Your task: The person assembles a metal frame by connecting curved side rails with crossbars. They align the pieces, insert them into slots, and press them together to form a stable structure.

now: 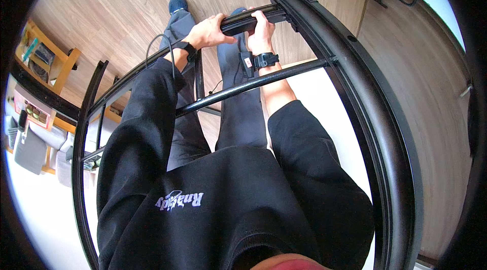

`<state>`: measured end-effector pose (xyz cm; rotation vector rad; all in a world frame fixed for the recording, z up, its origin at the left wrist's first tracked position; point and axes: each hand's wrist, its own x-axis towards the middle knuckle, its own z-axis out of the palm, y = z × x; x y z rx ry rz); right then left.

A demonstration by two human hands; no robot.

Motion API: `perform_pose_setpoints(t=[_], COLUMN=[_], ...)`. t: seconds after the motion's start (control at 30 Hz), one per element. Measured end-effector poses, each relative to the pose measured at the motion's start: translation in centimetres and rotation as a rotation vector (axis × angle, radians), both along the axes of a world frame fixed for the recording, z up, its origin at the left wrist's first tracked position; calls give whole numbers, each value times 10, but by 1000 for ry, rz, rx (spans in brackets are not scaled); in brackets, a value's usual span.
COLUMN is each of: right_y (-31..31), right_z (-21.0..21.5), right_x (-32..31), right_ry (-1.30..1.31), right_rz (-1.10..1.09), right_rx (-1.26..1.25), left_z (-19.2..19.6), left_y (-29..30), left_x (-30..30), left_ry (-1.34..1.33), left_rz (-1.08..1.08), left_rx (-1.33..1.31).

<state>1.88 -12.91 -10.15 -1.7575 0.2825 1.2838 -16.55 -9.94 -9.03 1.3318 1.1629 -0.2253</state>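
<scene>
Left hand (210,31) clasps the black rail (238,26), thumb along the near side, fingertips curling out of sight. Right hand (261,34) wraps the same rail close by, fingers folded over the top; how hard either squeezes, I can't tell. That rail sits across the person's lower legs, meeting the thick side beam (388,148) on the right, its left stretch partly covered by hand and sleeve. Nearer the body, a round crossbar (258,80) disappears behind the left sleeve (147,123). One shoe (178,4) shows clearly; its partner is mostly hidden beneath the rail.
</scene>
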Motion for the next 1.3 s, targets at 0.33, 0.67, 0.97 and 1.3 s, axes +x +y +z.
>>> perform_pose_setpoints(t=[0.33, 0.67, 0.97, 1.3], right_y=[2, 4, 10, 2], right_z=[12, 18, 19, 9], right_x=[1, -5, -13, -10], right_ry=[-43, -23, -102, -163], right_rz=[76, 88, 68, 163], right_rx=[-21, 46, -85, -138], left_z=[0, -4, -1, 0], left_y=[11, 29, 24, 53], left_x=[1, -8, -8, -1], left_ry=[-27, -91, -66, -71], left_rz=[-23, -179, -134, -308], left_rx=[-187, -249, -254, -279])
